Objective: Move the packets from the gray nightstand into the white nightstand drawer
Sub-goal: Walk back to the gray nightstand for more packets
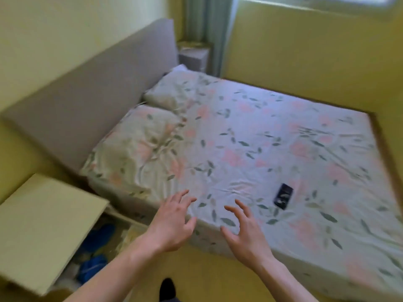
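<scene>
White nightstand [41, 225] at the bed's near-left corner, drawer [102, 247] open with blue packets [99, 236] inside, likely delivered. Left hand [172, 223] and right hand [244, 234] spread, empty, over the bed [239, 138] edge. Gray nightstand [193, 56] at the far corner. Dark phone-like object [283, 196] lies right.

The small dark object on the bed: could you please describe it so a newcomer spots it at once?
Start at the bed with its flowered sheet. Near its front edge, right of both hands, lies a small dark rectangle, the only black thing on the pale fabric.
</scene>
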Demonstrator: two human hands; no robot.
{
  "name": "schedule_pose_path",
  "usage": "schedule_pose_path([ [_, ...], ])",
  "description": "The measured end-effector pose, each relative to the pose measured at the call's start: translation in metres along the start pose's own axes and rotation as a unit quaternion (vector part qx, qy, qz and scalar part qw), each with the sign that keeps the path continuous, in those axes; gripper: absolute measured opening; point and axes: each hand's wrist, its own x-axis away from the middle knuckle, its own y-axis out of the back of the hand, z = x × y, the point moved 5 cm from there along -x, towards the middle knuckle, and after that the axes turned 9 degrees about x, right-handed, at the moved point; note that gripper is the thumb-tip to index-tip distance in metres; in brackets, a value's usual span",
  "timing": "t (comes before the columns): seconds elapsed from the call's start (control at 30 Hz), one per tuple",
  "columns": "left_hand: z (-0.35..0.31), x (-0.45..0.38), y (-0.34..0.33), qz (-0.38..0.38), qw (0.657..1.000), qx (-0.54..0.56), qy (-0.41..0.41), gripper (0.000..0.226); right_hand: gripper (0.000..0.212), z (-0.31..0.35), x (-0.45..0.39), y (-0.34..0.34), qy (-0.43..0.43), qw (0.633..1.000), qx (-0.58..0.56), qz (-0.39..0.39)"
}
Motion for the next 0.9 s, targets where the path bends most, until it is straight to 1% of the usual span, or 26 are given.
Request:
schedule_pose_path([
  [0.13,-0.139,-0.031,-0.054,0.014,0.994,-0.022,-0.106,0.056,0.053,-0.101,0.055,0.089,-0.039,0.995,-0.026,-0.089],
  [0.27,-0.272,-0.038,-0.119,0.031,0.983,-0.015,-0.178,0.056,0.057,-0.205,0.113,0.17,-0.083,0.985,-0.025,-0.149],
  [0.37,-0.355,-0.035,-0.167,0.052,0.972,-0.019,-0.227,0.056,0.058,-0.275,0.151,0.221,-0.119,0.975,-0.046,-0.183],
  [0.5,-0.44,-0.037,-0.215,0.072,0.958,-0.036,-0.276,0.057,0.056,-0.347,0.187,0.283,-0.139,0.962,-0.063,-0.226],
  [0.6,-0.497,-0.047,-0.246,0.084,0.948,-0.051,-0.304,0.058,0.058,-0.397,0.204,0.324,-0.145,0.953,-0.085,-0.252],
  [0.8,-0.606,-0.102,-0.311,0.088,0.933,-0.061,-0.343,0.059,0.057,-0.501,0.223,0.416,-0.174,0.939,-0.091,-0.283],
  [0.9,-0.668,-0.135,-0.353,0.09,0.927,-0.043,-0.362,0.055,0.057,-0.557,0.232,0.462,-0.199,0.93,-0.084,-0.296],
])
